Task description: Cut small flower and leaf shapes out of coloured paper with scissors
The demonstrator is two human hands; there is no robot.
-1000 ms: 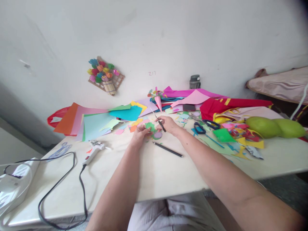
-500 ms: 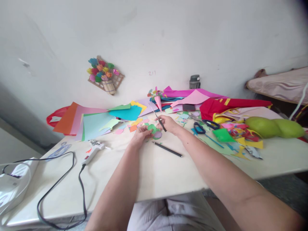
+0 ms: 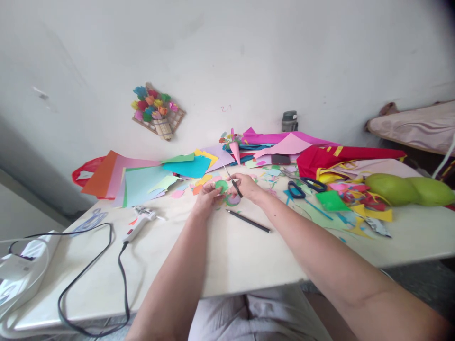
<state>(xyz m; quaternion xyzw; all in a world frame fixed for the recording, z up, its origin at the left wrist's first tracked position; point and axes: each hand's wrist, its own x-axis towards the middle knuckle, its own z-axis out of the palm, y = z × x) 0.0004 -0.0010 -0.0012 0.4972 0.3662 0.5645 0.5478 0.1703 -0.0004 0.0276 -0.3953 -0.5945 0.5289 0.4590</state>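
Note:
My left hand [image 3: 207, 200] pinches a small green paper disc [image 3: 221, 186] by its edge, just above the table. A slim tool with a thin metal end and a black handle [image 3: 236, 188] is in my right hand [image 3: 245, 186], its metal end pointing up and away; its exact kind is too small to make out. Right below the disc, a round purple piece with a green rim [image 3: 233, 201] lies on the table between my hands. Closer to me rests a black pencil [image 3: 248, 220]. Paper scraps [image 3: 202, 181] are scattered beyond my hands.
A glue gun [image 3: 137, 227] with a looping black cord lies left, near a white power strip [image 3: 30, 265]. Coloured sheets [image 3: 142, 182] spread behind. At right are dark-handled scissors [image 3: 305, 185], red cloth [image 3: 316, 163] and green fruit-like objects [image 3: 408, 189]. A pink paper cone [image 3: 235, 152] stands behind.
The green disc has moved slightly left, away from the purple piece. My right hand and its tool have come a little lower and nearer. The whole view has shifted slightly.

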